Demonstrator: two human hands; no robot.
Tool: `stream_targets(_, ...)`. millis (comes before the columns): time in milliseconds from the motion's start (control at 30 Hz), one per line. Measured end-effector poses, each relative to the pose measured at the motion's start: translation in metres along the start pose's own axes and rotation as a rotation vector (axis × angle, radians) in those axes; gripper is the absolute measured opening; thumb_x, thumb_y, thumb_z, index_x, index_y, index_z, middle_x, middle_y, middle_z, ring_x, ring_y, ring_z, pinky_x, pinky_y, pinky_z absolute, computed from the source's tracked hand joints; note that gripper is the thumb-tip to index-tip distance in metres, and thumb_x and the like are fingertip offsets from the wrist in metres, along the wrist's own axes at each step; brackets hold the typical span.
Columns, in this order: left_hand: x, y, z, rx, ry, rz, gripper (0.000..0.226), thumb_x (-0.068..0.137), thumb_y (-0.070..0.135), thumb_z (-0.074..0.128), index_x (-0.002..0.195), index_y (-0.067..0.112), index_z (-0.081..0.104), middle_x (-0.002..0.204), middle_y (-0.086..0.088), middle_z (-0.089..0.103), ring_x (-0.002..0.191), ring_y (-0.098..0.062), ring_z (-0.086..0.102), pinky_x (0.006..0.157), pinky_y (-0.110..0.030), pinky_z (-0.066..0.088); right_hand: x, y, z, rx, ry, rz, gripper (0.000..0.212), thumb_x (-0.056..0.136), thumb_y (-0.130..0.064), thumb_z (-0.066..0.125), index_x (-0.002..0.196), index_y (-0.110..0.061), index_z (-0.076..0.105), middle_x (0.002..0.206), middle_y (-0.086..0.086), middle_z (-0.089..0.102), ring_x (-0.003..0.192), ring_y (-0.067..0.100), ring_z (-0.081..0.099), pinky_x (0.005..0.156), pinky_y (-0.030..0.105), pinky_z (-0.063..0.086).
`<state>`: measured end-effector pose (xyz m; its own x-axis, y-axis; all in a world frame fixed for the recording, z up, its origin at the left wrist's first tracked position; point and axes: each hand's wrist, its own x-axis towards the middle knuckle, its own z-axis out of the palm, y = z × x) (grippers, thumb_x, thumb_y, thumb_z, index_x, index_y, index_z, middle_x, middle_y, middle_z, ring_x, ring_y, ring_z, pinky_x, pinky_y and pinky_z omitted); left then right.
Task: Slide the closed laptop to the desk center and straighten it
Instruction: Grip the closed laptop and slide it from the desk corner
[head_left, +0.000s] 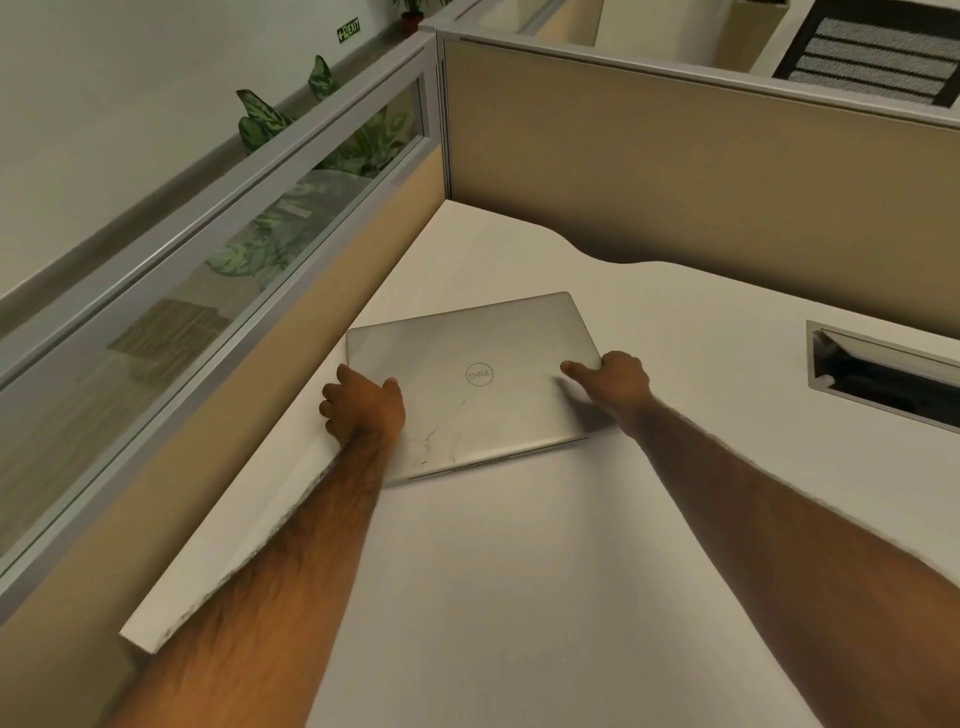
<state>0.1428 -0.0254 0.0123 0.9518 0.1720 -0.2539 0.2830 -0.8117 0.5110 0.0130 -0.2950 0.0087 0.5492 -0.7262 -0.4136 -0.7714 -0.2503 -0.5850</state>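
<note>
A closed silver laptop (470, 384) with a round logo on its lid lies flat on the white desk (519, 571), near the left partition and turned slightly askew. My left hand (363, 405) grips its left edge, thumb on the lid and fingers curled over the side. At the right edge, my right hand (613, 379) holds the laptop with the thumb pressed on the lid and the fingers wrapped around the side. Both forearms reach in from the bottom of the view.
A beige partition with a glass strip (218, 291) runs along the desk's left side, and another beige partition (701, 171) closes the back. A rectangular cable cutout (883, 374) is set in the desk at the right. Plants stand behind the glass.
</note>
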Motion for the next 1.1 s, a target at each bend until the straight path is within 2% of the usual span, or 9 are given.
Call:
stream_targets(200, 0.01, 0.001, 0.001, 0.035, -0.033, -0.043, 0.074, 0.087, 0.052, 0.067, 0.137, 0.002, 0.046, 0.142, -0.025, 0.045, 0.131, -0.041, 0.046, 0.1, -0.054, 0.045, 0.009, -0.004, 0.006, -0.062, 0.024, 0.051, 0.083, 0.073, -0.063, 0.079, 0.129, -0.005, 0.063, 0.135, 0.017, 0.056, 0.126, 0.039, 0.056, 0.104, 0.052, 0.053)
stream_targets(400, 0.02, 0.004, -0.004, -0.048, -0.08, -0.115, 0.085, 0.079, 0.055, 0.075, 0.139, 0.004, 0.043, 0.142, -0.025, 0.045, 0.13, -0.041, 0.047, 0.101, -0.054, 0.045, 0.018, -0.005, 0.008, 0.052, 0.037, 0.089, 0.072, 0.06, -0.058, 0.084, 0.116, -0.014, 0.068, 0.125, 0.012, 0.064, 0.118, 0.037, 0.06, 0.102, 0.05, 0.054)
stream_targets(633, 0.02, -0.001, -0.002, -0.14, -0.077, -0.135, 0.084, 0.076, 0.055, 0.078, 0.136, 0.005, 0.047, 0.14, -0.024, 0.048, 0.128, -0.041, 0.048, 0.102, -0.054, 0.047, 0.015, -0.002, 0.009, 0.205, 0.071, 0.088, 0.058, 0.057, -0.052, 0.085, 0.096, -0.009, 0.075, 0.11, 0.012, 0.074, 0.102, 0.037, 0.07, 0.088, 0.043, 0.059)
stream_targets(900, 0.004, -0.002, 0.002, -0.221, -0.062, -0.094, 0.081, 0.074, 0.052, 0.081, 0.132, 0.003, 0.053, 0.137, -0.024, 0.049, 0.126, -0.042, 0.048, 0.094, -0.054, 0.049, -0.001, 0.015, 0.0, 0.302, 0.117, 0.095, 0.055, 0.062, -0.046, 0.089, 0.097, -0.01, 0.068, 0.115, 0.015, 0.074, 0.108, 0.038, 0.069, 0.079, 0.038, 0.053)
stream_targets(1100, -0.024, 0.007, 0.004, -0.214, -0.067, -0.047, 0.076, 0.074, 0.052, 0.081, 0.127, 0.003, 0.058, 0.133, -0.023, 0.05, 0.124, -0.042, 0.048, 0.094, -0.054, 0.049, -0.023, 0.045, -0.019, 0.378, 0.147, 0.122, 0.07, 0.062, -0.043, 0.092, 0.116, -0.007, 0.069, 0.12, 0.012, 0.073, 0.111, 0.036, 0.069, 0.097, 0.05, 0.059)
